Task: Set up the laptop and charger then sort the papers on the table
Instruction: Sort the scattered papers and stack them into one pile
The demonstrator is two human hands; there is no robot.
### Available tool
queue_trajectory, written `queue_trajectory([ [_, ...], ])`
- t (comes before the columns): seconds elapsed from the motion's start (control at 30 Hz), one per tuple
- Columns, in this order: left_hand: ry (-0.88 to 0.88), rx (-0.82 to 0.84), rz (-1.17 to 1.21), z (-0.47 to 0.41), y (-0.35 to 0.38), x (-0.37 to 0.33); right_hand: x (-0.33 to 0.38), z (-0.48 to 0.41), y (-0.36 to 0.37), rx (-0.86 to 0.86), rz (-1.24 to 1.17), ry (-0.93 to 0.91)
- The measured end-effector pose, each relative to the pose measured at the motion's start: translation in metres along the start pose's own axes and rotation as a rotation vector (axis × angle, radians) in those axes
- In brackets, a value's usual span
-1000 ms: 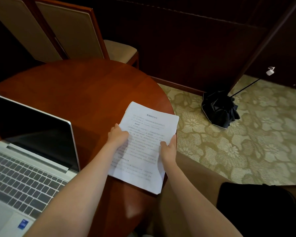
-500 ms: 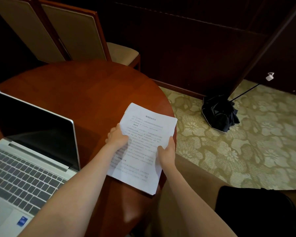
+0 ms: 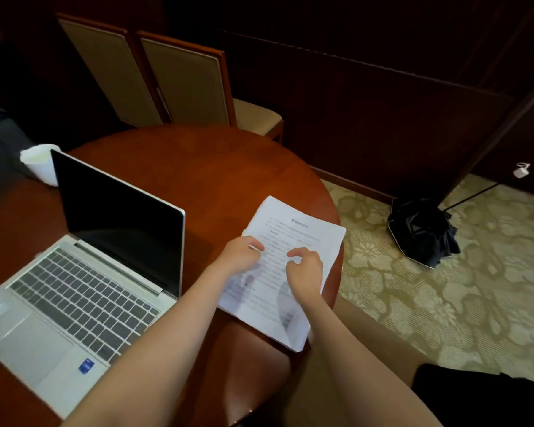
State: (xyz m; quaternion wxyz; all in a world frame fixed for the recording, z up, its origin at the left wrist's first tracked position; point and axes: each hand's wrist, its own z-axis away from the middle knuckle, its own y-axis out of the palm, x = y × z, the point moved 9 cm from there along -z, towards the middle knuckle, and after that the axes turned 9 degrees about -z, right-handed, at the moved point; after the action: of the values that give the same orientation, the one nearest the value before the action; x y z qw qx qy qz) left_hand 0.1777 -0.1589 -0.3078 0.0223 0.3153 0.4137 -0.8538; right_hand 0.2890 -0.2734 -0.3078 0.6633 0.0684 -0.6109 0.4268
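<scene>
A stack of printed papers [image 3: 302, 229] lies at the right edge of the round wooden table [image 3: 216, 167]. Both my hands are over the middle of the stack and cast shadows on it. My left hand [image 3: 242, 254] has loosely curled fingers, with the fingertips at the top sheet near its left edge. My right hand [image 3: 305, 268] hovers beside it, fingers also loosely curled, gripping nothing. An open silver laptop [image 3: 84, 291] with a dark screen stands on the table to the left of the papers. No charger is clearly in view.
A white cup [image 3: 40, 163] stands behind the laptop's lid. Two padded wooden chairs [image 3: 185, 78] are at the table's far side. A folded black umbrella [image 3: 423, 232] lies on the patterned carpet at the right. A black bag [image 3: 481, 396] sits at the bottom right.
Both hands have let go of the stack's side edges and moved inward over its middle. The view has swung left, showing more of the laptop and the cup.
</scene>
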Motion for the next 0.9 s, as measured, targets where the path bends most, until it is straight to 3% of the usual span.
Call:
queue_trajectory([
  [0.37,0.132,0.268,-0.135,0.045,-0.006,0.021,0.024,0.038,0.045,-0.009,-0.032,0.024],
  [0.57,0.108,0.185,-0.074,0.07,-0.034,0.054,0.022,0.063,0.078,0.166,-0.016,0.118],
  [0.9,-0.078,-0.014,0.185,0.116,-0.071,0.126,0.047,0.114,0.127,0.423,-0.023,0.024],
])
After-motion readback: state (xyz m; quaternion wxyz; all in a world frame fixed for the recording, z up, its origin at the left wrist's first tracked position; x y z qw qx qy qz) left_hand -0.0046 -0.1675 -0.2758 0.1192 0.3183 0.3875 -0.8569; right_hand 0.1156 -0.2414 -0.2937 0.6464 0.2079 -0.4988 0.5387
